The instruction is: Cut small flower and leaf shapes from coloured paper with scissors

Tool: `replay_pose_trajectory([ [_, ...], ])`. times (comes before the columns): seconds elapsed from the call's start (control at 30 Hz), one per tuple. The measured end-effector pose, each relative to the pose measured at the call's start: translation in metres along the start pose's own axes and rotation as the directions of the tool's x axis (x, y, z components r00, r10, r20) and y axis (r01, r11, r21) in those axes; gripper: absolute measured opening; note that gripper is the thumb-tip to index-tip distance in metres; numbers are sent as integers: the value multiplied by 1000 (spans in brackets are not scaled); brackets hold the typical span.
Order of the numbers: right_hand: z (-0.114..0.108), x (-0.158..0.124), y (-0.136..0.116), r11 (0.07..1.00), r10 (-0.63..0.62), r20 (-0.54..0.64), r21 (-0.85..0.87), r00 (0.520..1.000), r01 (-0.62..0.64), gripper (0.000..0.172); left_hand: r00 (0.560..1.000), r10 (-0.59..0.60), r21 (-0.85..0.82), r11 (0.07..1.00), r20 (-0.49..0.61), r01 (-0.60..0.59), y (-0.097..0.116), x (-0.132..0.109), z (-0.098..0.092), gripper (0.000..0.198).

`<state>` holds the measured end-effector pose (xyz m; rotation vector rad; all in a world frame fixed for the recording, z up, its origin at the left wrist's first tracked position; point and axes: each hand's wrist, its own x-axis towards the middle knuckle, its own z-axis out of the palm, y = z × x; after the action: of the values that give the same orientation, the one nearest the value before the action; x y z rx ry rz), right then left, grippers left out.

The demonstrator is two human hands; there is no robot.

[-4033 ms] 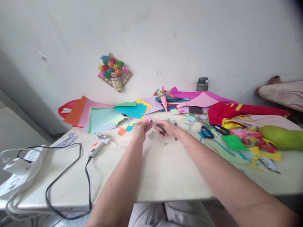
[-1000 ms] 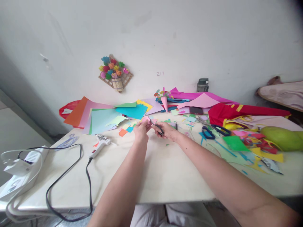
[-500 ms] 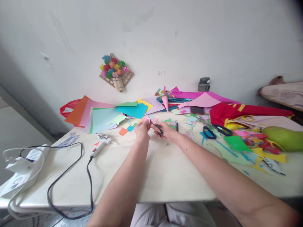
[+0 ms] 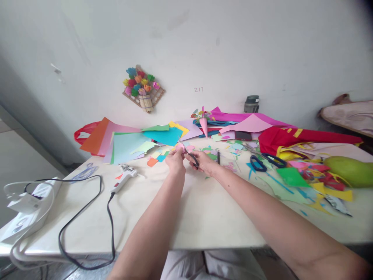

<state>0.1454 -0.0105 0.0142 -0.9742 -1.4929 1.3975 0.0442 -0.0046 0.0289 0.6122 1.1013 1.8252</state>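
My left hand point(image 4: 175, 158) pinches a small piece of pink paper point(image 4: 180, 148) above the middle of the table. Dark-handled scissors point(image 4: 192, 157) are in my right hand point(image 4: 203, 161), with the fingers around the handles. Their blades point up and left, right at the pink paper; whether they touch its edge is too small to tell. Around both hands lie small paper cutouts, among them an orange piece point(image 4: 152, 161) and a blue piece point(image 4: 161, 158) to the left and green scraps point(image 4: 209, 149) to the right.
A white glue gun point(image 4: 125, 179) with a looping black cord lies left, near a power strip point(image 4: 27, 212). Coloured paper sheets point(image 4: 128, 146) spread along the back. Blue-handled scissors point(image 4: 258, 163), a green sheet point(image 4: 293, 177) and a red cloth bag point(image 4: 305, 136) sit at the right.
The scissors' handles have shifted slightly left and look closer together, and my right hand has moved a little with them. My left hand keeps its pinch on the pink paper.
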Motion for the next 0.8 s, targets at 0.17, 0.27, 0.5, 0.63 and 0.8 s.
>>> replay_pose_trajectory([
  [0.17,1,0,0,1000,2,-2,4,1000,-2,31,1000,10,1,1000,2,-10,-1,-1,0,11],
  [0.27,2,-1,-1,1000,14,-6,6,1000,-14,32,1000,16,2,1000,-4,-16,-1,-2,0,11],
  [0.5,2,-1,-1,1000,25,-14,7,1000,-24,31,1000,-12,-2,1000,3,12,-1,-1,0,11],
  [0.63,2,0,0,1000,11,-12,17,1000,-11,33,1000,-16,-19,1000,25,16,-2,0,-1,12],
  [0.8,3,-1,1,999,19,-31,29,999,-18,36,999,-26,-28,999,22,27,-2,0,-1,13],
])
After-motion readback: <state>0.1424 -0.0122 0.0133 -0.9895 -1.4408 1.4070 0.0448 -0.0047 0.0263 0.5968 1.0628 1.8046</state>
